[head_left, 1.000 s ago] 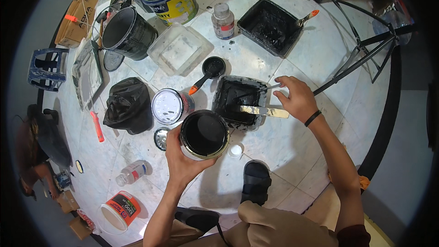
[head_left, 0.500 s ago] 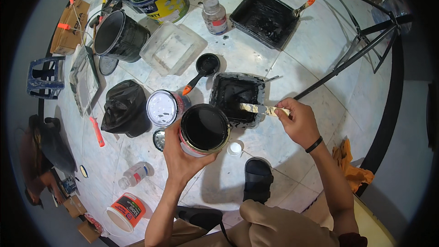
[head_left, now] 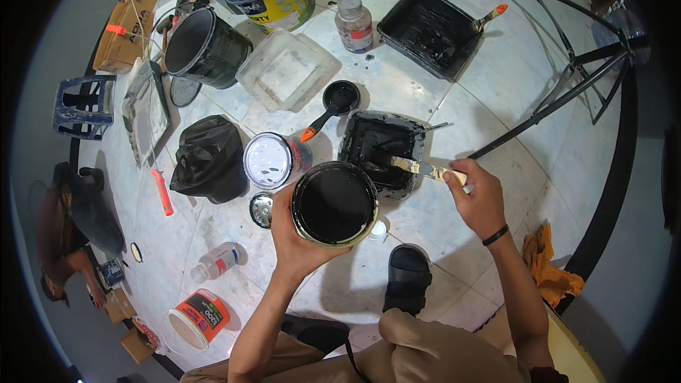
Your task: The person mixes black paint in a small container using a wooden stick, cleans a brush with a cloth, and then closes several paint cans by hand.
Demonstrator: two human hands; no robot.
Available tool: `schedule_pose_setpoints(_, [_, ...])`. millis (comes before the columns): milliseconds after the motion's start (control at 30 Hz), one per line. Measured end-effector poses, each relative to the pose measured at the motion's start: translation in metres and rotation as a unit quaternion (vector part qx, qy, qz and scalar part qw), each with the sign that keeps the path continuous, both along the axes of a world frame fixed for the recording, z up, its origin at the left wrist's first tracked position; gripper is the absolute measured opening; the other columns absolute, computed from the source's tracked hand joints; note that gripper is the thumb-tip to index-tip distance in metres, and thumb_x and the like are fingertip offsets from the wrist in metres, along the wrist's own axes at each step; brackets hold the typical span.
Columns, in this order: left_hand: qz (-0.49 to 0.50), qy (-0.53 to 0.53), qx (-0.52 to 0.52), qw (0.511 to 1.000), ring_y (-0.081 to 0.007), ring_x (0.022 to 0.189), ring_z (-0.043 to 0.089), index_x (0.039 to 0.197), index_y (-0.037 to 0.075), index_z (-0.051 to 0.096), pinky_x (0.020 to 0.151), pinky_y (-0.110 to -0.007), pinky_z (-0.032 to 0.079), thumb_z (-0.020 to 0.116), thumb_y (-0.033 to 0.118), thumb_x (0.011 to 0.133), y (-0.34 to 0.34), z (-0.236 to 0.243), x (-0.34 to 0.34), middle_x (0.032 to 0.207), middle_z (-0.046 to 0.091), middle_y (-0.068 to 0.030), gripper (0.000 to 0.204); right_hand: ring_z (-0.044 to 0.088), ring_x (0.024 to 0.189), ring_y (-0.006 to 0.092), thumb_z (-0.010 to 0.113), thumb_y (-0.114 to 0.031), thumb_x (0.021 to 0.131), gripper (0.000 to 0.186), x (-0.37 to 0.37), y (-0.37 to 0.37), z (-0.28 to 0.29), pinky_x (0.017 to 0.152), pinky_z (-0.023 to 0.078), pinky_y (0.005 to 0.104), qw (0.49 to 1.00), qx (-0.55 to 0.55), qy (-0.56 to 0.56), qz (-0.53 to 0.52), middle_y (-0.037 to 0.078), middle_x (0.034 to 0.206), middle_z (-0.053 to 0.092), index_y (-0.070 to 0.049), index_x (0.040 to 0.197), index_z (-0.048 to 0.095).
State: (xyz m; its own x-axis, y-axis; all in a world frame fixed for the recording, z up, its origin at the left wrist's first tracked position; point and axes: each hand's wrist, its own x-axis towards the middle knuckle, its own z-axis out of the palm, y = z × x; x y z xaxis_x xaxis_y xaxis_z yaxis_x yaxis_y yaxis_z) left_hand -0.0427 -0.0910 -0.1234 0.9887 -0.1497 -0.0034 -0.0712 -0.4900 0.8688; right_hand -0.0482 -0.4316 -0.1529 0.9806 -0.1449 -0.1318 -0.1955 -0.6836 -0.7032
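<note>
Standing in the room, we see a person working low over a tiled floor [head_left: 489, 117], with the left hand [head_left: 296, 250] wrapped around a round paint can [head_left: 335, 204] whose inside is black. The left grip is spread to the can's width and clasps it firmly from the near side. The right hand [head_left: 482, 198] has its grip drawn tight, thumb and fingers pinching the end of a flat, cream-and-grey stick [head_left: 429, 171]. The stick's other end reaches over a squarish tub [head_left: 420, 138] smeared with black, just beyond the can. A thin rod [head_left: 436, 127] lies across the tub's rim.

Near the tub, an orange-tipped brush [head_left: 319, 126] rests in a small black cup [head_left: 345, 92]. A white-topped can [head_left: 268, 160] stands between the tub and a black plastic bag [head_left: 207, 159]. Farther off are a clear box [head_left: 287, 71], a bottle [head_left: 354, 27] and a black tray [head_left: 429, 32], with a second brush [head_left: 489, 18] at its corner.
</note>
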Motion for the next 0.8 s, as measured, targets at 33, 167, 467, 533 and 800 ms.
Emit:
schedule_pose_setpoints(33, [0.017,-0.007,-0.038,0.999,-0.0283,0.128,0.062,0.146,-0.001,0.045,0.113,-0.042,0.048,0.106,0.029,0.054,-0.002,-0.002,-0.004,0.137,0.061,-0.0169,0.114,0.071,0.102,0.0318,0.078,-0.016,0.091,0.035,0.000,0.003,0.009,0.087,0.055,0.0418,0.998,-0.037,-0.047,0.025,0.019,0.112,0.074,-0.003,0.123,0.068])
schedule_pose_setpoints(167, [0.023,-0.026,-0.100,0.994,-0.0294,0.124,0.062,0.142,-0.001,0.050,0.112,-0.042,0.046,0.105,0.033,0.055,0.008,-0.007,-0.019,0.134,0.059,-0.0165,0.108,0.054,0.135,0.0418,0.089,-0.021,0.081,0.074,-0.007,0.026,0.057,0.114,0.043,0.0494,0.986,0.040,-0.064,0.147,0.022,0.147,0.057,0.000,0.143,0.055])
schedule_pose_setpoints(467, [0.003,0.130,-0.267,0.955,-0.0353,0.141,0.056,0.146,-0.002,0.048,0.122,-0.046,0.038,0.099,0.027,0.069,0.001,0.011,-0.021,0.149,0.057,-0.0242,0.096,0.047,0.144,0.0422,0.097,-0.032,0.069,0.115,0.003,0.069,0.075,0.118,0.042,0.0479,0.920,0.231,-0.040,0.315,0.021,0.161,0.041,-0.002,0.161,0.034])
schedule_pose_setpoints(533, [-0.022,0.120,-0.256,0.959,-0.0362,0.143,0.054,0.147,-0.003,0.049,0.124,-0.048,0.036,0.093,0.024,0.078,0.005,0.020,-0.019,0.149,0.058,-0.0249,0.086,0.049,0.141,0.0414,0.098,-0.031,0.068,0.115,0.005,0.080,0.078,0.115,0.044,0.0473,0.907,0.287,-0.029,0.308,0.020,0.157,0.045,-0.003,0.161,0.035])
schedule_pose_setpoints(800, [-0.076,0.069,-0.182,0.978,-0.0394,0.151,0.046,0.147,-0.004,0.056,0.126,-0.049,0.032,0.084,0.027,0.088,0.020,0.046,-0.004,0.151,0.058,-0.0244,0.073,0.060,0.130,0.0400,0.100,-0.032,0.061,0.108,0.009,0.102,0.080,0.112,0.046,0.0453,0.886,0.319,-0.170,0.289,0.019,0.143,0.059,-0.004,0.152,0.048])
